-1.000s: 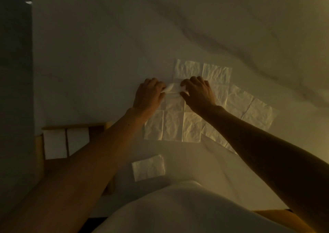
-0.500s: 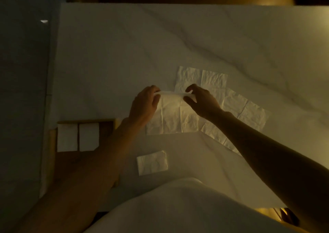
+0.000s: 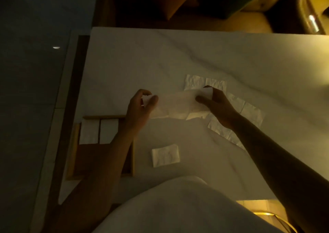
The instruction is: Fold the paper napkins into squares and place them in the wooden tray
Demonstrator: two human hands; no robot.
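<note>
Both hands held one napkin (image 3: 178, 104) stretched above the table (image 3: 142, 63): the left hand (image 3: 140, 108) pinched its left end, the right hand (image 3: 216, 106) its right. The tray (image 3: 73, 149) at the left held two folded squares (image 3: 98, 133).

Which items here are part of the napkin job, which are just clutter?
Job: held napkin, pinched by left hand and right hand; unfolded napkins on table; folded square; wooden tray holding two squares.

Clutter: orange cushion beyond the table.
</note>
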